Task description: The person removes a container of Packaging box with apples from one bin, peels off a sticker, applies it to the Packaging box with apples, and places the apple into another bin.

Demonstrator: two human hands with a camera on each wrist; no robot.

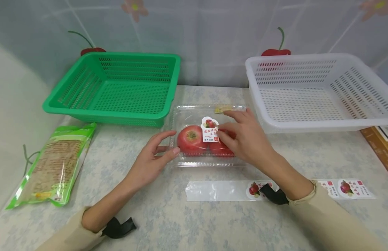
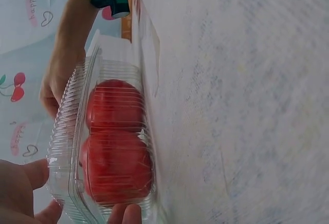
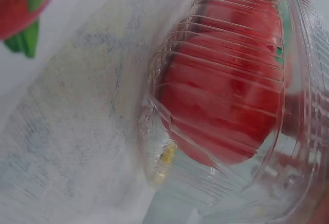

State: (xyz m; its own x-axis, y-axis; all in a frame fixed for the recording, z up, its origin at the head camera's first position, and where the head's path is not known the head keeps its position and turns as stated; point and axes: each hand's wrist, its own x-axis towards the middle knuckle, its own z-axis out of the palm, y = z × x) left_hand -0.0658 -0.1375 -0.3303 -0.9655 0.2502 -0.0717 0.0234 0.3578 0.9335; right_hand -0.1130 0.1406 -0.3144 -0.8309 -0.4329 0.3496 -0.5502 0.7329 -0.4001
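Observation:
A clear plastic clamshell box (image 1: 181, 116) lies in the middle of the table with red apples (image 1: 191, 140) inside, two of them showing in the left wrist view. My left hand (image 1: 150, 158) holds the box by its left side, thumb at the near corner and fingers along the wall. On the lid sits a white apple-print sticker (image 1: 209, 130). Thumb and index finger of my right hand (image 1: 245, 134) pinch the sticker's right edge, the hand arched over the box's right half. Through the plastic a small yellow label (image 1: 223, 109) shows near the far edge.
Near me lies a strip of apple stickers (image 1: 212, 191), partly under my right forearm. A green basket (image 1: 125, 116) stands at the back left, a white basket (image 1: 322, 123) at the back right. At left lies a green-edged food packet (image 1: 56, 164); a brown box (image 1: 379, 146) sits far right.

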